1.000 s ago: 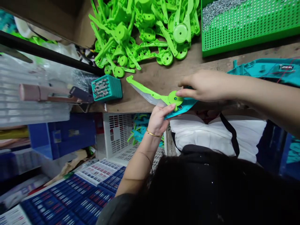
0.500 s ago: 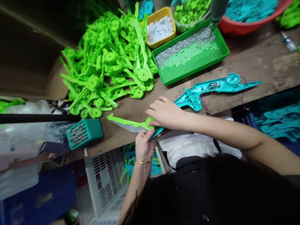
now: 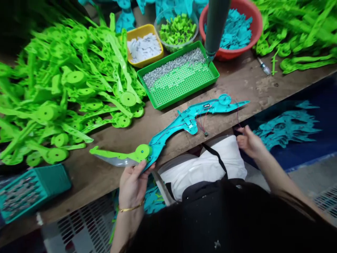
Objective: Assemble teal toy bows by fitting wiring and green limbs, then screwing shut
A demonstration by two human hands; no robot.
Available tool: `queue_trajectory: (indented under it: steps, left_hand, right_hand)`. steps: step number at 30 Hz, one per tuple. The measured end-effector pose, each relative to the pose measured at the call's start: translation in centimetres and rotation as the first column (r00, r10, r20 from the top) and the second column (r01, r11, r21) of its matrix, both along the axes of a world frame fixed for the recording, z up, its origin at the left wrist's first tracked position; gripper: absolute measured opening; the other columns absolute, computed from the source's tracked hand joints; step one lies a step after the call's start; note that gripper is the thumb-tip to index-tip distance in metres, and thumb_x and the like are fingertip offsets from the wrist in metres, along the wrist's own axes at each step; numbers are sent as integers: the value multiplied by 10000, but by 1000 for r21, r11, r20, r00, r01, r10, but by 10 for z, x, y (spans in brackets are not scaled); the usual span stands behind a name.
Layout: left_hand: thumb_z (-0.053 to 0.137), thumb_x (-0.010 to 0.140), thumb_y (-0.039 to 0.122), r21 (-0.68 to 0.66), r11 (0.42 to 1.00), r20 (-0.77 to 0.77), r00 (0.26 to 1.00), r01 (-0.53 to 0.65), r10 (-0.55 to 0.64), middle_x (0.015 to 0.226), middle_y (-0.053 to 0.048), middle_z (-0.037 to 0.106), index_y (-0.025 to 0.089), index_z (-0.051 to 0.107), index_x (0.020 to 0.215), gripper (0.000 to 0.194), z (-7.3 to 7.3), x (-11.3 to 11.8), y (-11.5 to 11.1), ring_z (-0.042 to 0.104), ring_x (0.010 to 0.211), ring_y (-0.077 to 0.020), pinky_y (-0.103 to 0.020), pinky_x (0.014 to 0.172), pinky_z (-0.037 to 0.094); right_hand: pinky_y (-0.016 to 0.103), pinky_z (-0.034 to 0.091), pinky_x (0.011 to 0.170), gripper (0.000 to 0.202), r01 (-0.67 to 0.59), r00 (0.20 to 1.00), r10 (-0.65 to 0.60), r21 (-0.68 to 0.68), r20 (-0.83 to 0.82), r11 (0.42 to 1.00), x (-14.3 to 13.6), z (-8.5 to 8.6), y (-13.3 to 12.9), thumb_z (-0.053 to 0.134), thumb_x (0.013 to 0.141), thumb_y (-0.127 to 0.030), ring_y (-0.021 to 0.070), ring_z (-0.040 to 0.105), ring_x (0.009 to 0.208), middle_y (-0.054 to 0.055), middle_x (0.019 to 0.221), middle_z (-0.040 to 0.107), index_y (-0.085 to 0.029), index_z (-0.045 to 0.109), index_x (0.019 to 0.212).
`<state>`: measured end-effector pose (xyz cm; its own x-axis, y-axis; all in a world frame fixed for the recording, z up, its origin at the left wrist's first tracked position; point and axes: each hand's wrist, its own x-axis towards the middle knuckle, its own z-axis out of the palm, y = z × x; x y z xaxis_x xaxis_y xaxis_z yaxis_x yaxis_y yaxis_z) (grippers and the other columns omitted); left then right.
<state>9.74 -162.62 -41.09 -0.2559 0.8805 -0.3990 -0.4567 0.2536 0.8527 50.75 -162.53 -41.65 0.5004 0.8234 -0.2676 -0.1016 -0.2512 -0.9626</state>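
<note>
My left hand (image 3: 134,184) grips the left end of a blue bow-shaped plastic shell (image 3: 193,114), thumb on top beside the round joint. At that joint a green plastic arm (image 3: 118,153) with a translucent strip along its lower edge points left. Thin red and blue wires run along the open inside of the shell, and a small connector (image 3: 206,134) hangs from them at the table edge. Off the shell's right end, my right hand (image 3: 249,142) is closed, its fingertips pinching a thin wire (image 3: 238,117) that comes down from the shell.
A heap of green arms (image 3: 76,77) covers the left; more green parts (image 3: 297,31) lie right. Behind the shell sit a green tray of screws (image 3: 181,75), a yellow bin (image 3: 144,45) and a red bowl (image 3: 237,52). A dark screwdriver (image 3: 216,28) hangs over the tray.
My right hand has left the green arm's joint and moved right and down to the wire. My left hand still holds the shell's left end. The camera view has shifted right.
</note>
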Motion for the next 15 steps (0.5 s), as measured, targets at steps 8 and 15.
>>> queue_trajectory:
  steps: [8, 15]
  left_hand:
    - [883, 474, 470, -231, 964, -412, 884, 131, -219, 671, 14, 695, 178, 647, 706, 441, 7, -46, -4, 656, 586, -165, -259, 596, 583]
    - [598, 746, 607, 34, 999, -999, -14, 30, 35, 706, 47, 725, 301, 663, 770, 314, 91, -44, 12, 701, 661, -249, -339, 579, 526]
  right_hand:
    - [228, 543, 621, 513, 296, 936, -227, 251, -269, 922, -15, -17, -2, 867, 587, -506, 136, 691, 736, 40, 810, 710, -161, 609, 866]
    - [161, 508, 528, 210, 312, 923, -77, 618, -376, 722, 9, 66, -17, 766, 777, -271, -44, 330, 298, -88, 679, 623, -197, 570, 793]
